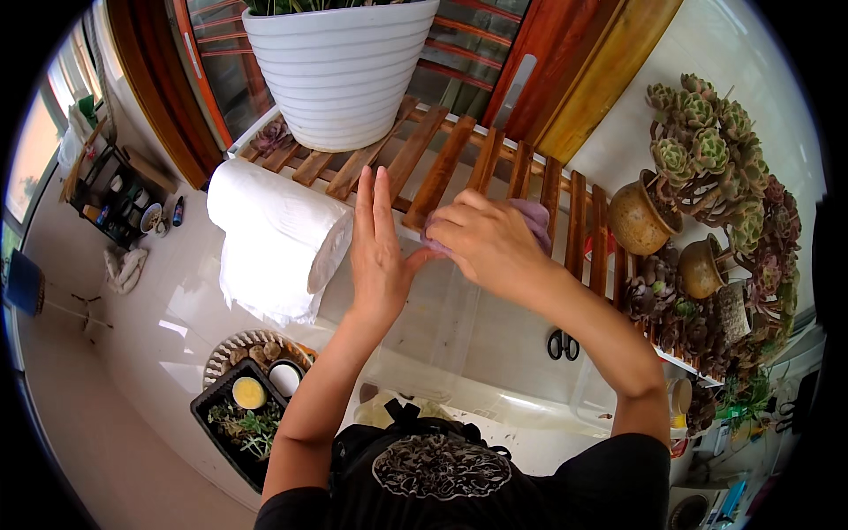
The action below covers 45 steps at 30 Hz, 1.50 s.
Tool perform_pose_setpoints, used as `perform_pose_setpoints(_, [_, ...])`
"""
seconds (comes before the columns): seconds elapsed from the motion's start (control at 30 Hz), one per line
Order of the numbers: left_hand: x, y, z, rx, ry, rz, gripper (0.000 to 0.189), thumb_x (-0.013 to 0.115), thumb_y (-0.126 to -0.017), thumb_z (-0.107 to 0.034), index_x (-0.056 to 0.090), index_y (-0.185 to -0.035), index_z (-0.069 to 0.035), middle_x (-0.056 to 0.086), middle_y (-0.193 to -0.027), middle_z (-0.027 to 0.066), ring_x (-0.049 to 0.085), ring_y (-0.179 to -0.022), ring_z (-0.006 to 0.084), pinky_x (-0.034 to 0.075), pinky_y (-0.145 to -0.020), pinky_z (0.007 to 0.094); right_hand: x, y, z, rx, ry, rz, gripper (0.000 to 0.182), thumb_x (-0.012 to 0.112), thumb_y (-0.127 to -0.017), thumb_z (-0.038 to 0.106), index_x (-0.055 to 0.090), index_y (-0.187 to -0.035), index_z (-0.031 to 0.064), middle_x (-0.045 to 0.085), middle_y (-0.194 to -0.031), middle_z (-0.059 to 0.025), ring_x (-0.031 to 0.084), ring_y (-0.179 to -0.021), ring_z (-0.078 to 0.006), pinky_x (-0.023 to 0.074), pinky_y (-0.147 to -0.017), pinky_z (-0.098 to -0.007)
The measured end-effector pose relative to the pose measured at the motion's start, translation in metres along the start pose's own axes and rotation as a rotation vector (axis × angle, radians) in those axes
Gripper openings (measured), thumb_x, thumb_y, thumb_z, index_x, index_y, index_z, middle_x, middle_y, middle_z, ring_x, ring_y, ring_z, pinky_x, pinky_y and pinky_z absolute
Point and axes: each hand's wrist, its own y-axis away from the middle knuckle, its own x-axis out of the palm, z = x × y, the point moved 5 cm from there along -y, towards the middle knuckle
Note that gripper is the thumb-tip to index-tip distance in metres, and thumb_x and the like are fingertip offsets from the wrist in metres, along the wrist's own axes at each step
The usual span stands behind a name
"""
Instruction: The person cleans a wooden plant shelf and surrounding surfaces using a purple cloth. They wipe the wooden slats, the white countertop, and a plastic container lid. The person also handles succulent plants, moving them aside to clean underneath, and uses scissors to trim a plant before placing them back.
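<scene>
My right hand [487, 242] grips a purple cloth [533, 222] over the front edge of a slatted wooden bench [440, 165]; part of the cloth shows beyond the knuckles. Just left of it my left hand [381, 252] is raised with two fingers extended upward and the thumb pointing towards the cloth. Whether that thumb touches the cloth is hard to tell. Beside my left hand, a large white plastic-wrapped roll [278, 225] lies against the bench, its loose sheet hanging down. A white ribbed planter [341, 73] stands on the slats behind.
Potted succulents [709, 152] crowd the bench's right end, with brown ceramic pots [642, 215]. Black-handled scissors [563, 345] lie below my right forearm. At lower left are a black tray of plants [228, 434] and a woven basket [215, 351]. A small succulent [271, 136] sits beside the planter.
</scene>
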Motion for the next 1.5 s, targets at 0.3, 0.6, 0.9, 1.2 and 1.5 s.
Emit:
perform_pose_setpoints(0.3, [0.003, 0.001, 0.001, 0.023, -0.004, -0.003, 0.121, 0.092, -0.053, -0.01, 0.022, -0.152, -0.003, 0.025, -0.154, 0.0258, 0.039, -0.136, 0.042, 0.043, -0.106, 0.0437, 0.009, 0.0, -0.008, 0.001, 0.178, -0.012, 0.015, 0.07, -0.072, 0.01, 0.066, -0.086, 0.0057, 0.064, -0.087, -0.0036, 0.059, -0.092, -0.0234, 0.0539, -0.074, -0.0375])
perform_pose_setpoints(0.6, [0.003, 0.001, 0.001, 0.017, -0.004, -0.006, 0.123, 0.092, -0.051, -0.015, 0.022, -0.151, -0.001, 0.027, -0.154, 0.0245, 0.036, -0.139, 0.0411, 0.04, -0.11, 0.0448, -0.002, -0.006, -0.027, 0.035, 0.148, 0.037, 0.009, 0.064, -0.082, 0.017, 0.066, -0.085, 0.0089, 0.065, -0.094, -0.0007, 0.059, -0.097, -0.0221, 0.0532, -0.073, -0.0372])
perform_pose_setpoints(0.9, [0.0, 0.002, 0.003, 0.021, -0.01, -0.024, 0.122, 0.092, -0.052, -0.012, 0.023, -0.152, -0.003, 0.027, -0.153, 0.0257, 0.039, -0.135, 0.0423, 0.043, -0.106, 0.0436, -0.011, -0.004, -0.009, 0.042, -0.086, -0.055, 0.008, 0.064, -0.079, 0.014, 0.064, -0.086, 0.0087, 0.063, -0.086, -0.0027, 0.06, -0.092, -0.0242, 0.0533, -0.072, -0.0354])
perform_pose_setpoints(1.2, [0.002, 0.003, 0.005, 0.038, -0.024, -0.022, 0.124, 0.092, -0.05, -0.014, 0.023, -0.151, -0.002, 0.029, -0.154, 0.0232, 0.036, -0.138, 0.0411, 0.041, -0.109, 0.0447, -0.023, 0.008, -0.015, 0.205, -0.181, -0.03, 0.014, 0.066, -0.085, 0.02, 0.068, -0.094, 0.0095, 0.068, -0.092, -0.0052, 0.062, -0.094, -0.0267, 0.0527, -0.075, -0.039])
perform_pose_setpoints(1.5, [0.004, 0.001, 0.002, 0.06, 0.003, -0.03, 0.123, 0.092, -0.05, -0.015, 0.023, -0.151, -0.001, 0.03, -0.153, 0.0236, 0.038, -0.137, 0.0413, 0.041, -0.108, 0.0451, -0.013, 0.036, -0.02, 0.197, 0.319, 0.087, 0.015, 0.069, -0.076, 0.014, 0.064, -0.089, 0.0061, 0.067, -0.092, -0.0075, 0.061, -0.093, -0.0273, 0.0533, -0.077, -0.0409])
